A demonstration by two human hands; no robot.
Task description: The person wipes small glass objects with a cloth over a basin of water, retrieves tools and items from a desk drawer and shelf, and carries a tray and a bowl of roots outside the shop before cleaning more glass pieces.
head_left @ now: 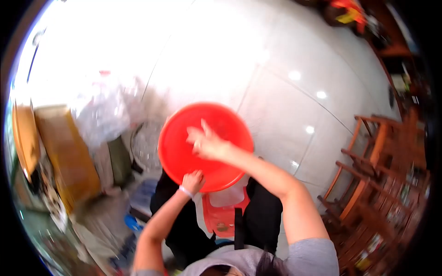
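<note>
A round red basin is in front of me, above my knees, its opening turned up toward the camera. On its near rim rests my left hand, the fingers curled over the edge and a white band on the wrist. My right hand is over the inside of the basin with its fingers spread and blurred; I see nothing held in it. Whether its fingertips touch the basin's inner wall I cannot tell. Below the basin, between my dark-clad legs, is a pinkish-red plastic object with a pale part at the top.
To the left are a clear plastic bag, a yellow-brown cardboard box and other bags. Wooden chairs or stools stand at the right, beside a slatted wooden surface bearing small items. Glossy pale floor tiles stretch ahead.
</note>
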